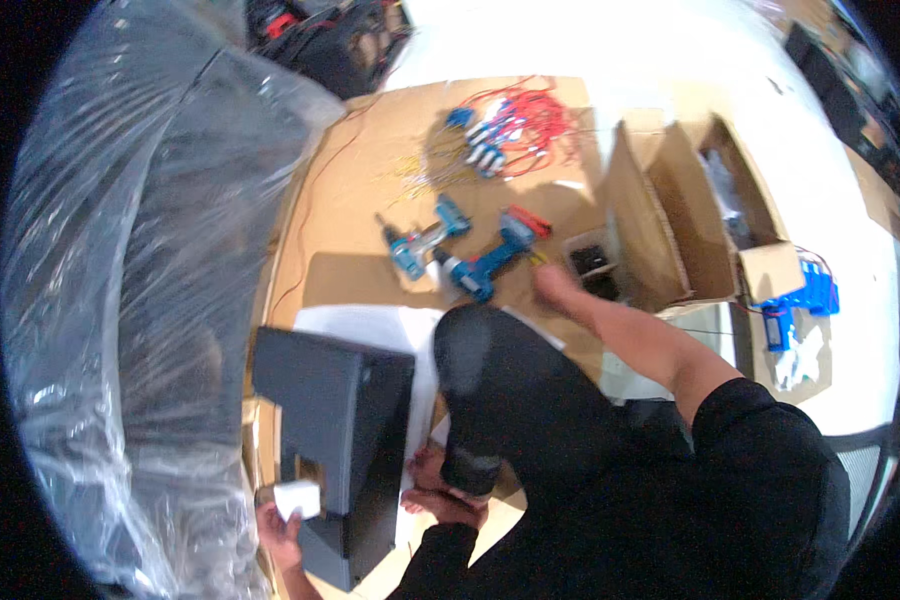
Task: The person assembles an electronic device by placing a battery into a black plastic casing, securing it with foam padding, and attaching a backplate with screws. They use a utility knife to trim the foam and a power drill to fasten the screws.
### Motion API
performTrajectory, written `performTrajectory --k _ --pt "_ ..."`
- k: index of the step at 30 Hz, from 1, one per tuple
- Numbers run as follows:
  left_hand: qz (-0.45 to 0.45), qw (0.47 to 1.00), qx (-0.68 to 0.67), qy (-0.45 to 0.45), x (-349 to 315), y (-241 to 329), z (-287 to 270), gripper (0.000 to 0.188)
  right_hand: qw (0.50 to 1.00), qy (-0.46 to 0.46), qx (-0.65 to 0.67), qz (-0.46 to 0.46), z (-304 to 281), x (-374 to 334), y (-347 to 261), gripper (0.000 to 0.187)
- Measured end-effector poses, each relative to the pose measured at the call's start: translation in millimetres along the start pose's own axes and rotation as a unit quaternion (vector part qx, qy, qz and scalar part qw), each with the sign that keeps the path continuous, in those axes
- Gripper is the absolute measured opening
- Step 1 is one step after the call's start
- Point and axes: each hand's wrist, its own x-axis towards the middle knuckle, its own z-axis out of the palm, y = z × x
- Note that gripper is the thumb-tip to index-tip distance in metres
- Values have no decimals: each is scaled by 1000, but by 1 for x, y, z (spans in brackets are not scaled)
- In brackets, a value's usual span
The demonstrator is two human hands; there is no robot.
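Note:
At the lower left, my left hand is closed on a small white block, thumb against its face. That block is held at the cutout in a dark grey box-shaped housing beside my bare feet. My right arm stretches forward, and my right hand is low over the cardboard, blurred, with its fingers indistinct. Just left of it lie a blue cordless drill with a red part at its end and a second blue drill. A small open box with black pieces sits right of that hand.
Clear plastic sheeting covers the left side. Red wires and blue-white connectors lie at the far end of the cardboard. An open cardboard carton stands right, with blue packs beside it. My bent leg fills the middle.

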Motion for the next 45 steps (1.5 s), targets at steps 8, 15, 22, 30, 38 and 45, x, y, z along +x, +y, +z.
performTrajectory --k 8,15,22,30,38,45 --pt "-6 998 59 31 27 17 14 46 996 -3 -87 30 36 44 79 28" --pt "67 966 245 52 -5 51 -4 42 949 -166 234 132 -90 -75 -41 24" --pt "149 949 261 97 4 6 43 33 811 -190 553 -27 -198 -170 -205 54" --pt "124 959 131 220 -3 10 54 30 615 -538 562 -128 -129 -200 -338 58" --pt "166 954 238 81 7 29 32 40 627 -574 508 -140 -102 -204 -348 55" --pt "165 928 334 -10 55 34 53 34 629 -600 482 -110 -84 -213 -327 63"
